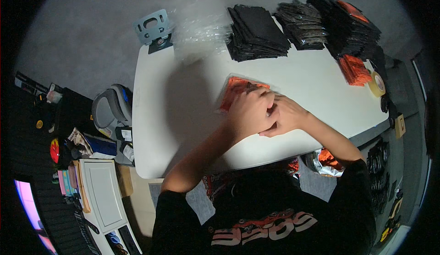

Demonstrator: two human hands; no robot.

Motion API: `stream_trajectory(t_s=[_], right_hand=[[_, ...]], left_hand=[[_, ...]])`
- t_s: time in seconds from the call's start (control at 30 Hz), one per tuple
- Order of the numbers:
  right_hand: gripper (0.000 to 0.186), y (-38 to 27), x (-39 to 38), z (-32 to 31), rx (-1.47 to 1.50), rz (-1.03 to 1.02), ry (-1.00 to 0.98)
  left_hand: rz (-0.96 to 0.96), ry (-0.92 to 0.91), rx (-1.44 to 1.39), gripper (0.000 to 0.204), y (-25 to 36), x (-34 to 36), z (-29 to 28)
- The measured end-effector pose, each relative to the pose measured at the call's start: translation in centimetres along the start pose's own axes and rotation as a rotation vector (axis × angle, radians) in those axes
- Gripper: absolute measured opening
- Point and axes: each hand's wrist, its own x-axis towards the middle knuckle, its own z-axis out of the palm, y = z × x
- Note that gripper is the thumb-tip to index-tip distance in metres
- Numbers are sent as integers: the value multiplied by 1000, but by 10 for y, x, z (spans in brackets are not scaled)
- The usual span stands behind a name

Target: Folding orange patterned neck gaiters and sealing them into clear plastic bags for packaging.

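A flat orange packet in a clear plastic bag (234, 88) lies on the white table in front of me. My left hand (251, 111) rests over its near side with the fingers curled in. Pressed against it is my right hand (287, 115), also closed, at the bag's near right edge. Both hands meet there, and their fingers hide the edge they grip. Only the far and left parts of the bag show.
On the white table (298, 85), clear bags (199, 32), black stacks (259, 32) and a metal bracket (153, 28) stand along the far edge. Orange packets (354, 70) and a tape roll (376, 84) sit at right. A white cabinet (103, 191) stands at left.
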Motion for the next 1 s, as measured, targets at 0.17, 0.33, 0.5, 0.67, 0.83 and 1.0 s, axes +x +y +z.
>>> stream_trajectory(t_s=[0.17,0.33,0.5,0.67,0.83,1.0], right_hand=[[50,0,-5,2,135,119,-98],[47,-3,-1,9,97,83,-12],[49,-1,3,16,21,36,59],[45,2,-1,11,218,210,-11],[34,-6,1,-3,143,219,-162],[24,-3,-2,-4,178,146,-176]], left_hand=[[12,30,31,27,9,-3,5],[-22,24,69,24,8,-4,13],[-4,135,151,25,9,-6,13],[27,-15,37,27,11,-4,-14],[174,-153,-31,41,12,-8,-25],[223,-151,180,38,10,-15,-3]])
